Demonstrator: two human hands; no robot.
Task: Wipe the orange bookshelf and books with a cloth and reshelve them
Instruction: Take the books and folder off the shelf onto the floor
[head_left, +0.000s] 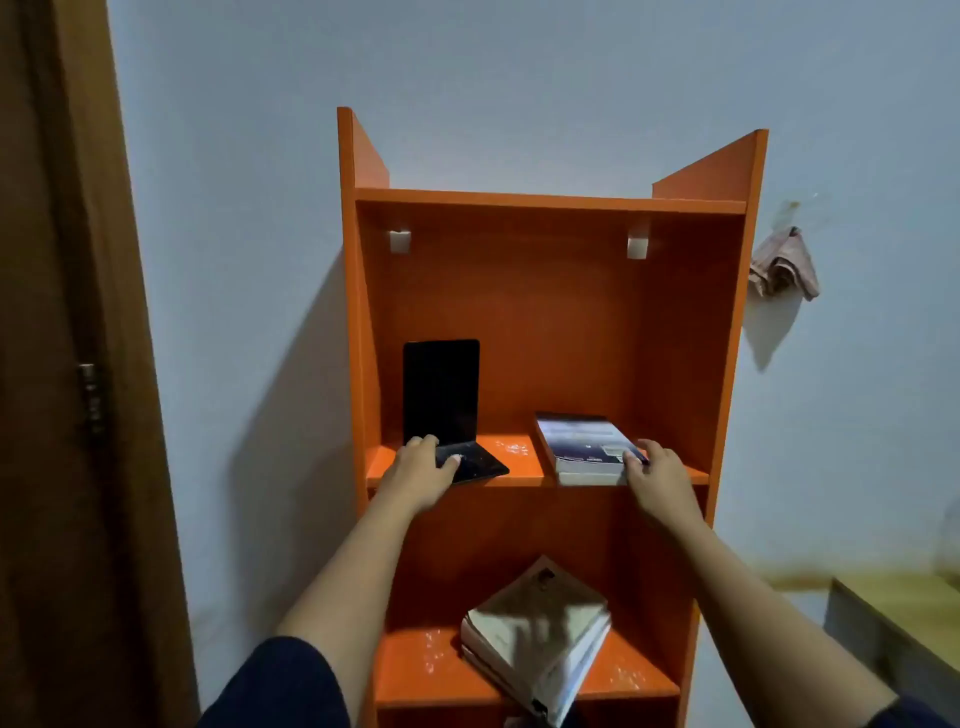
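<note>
The orange bookshelf (571, 312) stands against a pale blue wall (234, 208), with a brown door (62, 364) at the left. Both arms reach up to its middle shelf. The left hand (418, 470) rests on the flat foot of a black bookend (441, 389), which stands upright at the left of that shelf. The fingers (454, 460) lie loosely across the foot, pressing rather than clasping as far as I can see. The right hand (662, 475) has the near right corner of a blue-covered book (582, 436), thumb on the cover and fingers curled round the edge. The book lies flat on the right side of the same shelf, its near edge at the shelf front. On the shelf below, a stack of pale books (535, 629) lies flat and skewed, one corner poking out over the front edge. The cloth (784, 265) hangs bunched on the wall just right of the bookshelf, in neither hand. A wooden desk (904, 613) shows at the lower right.
</note>
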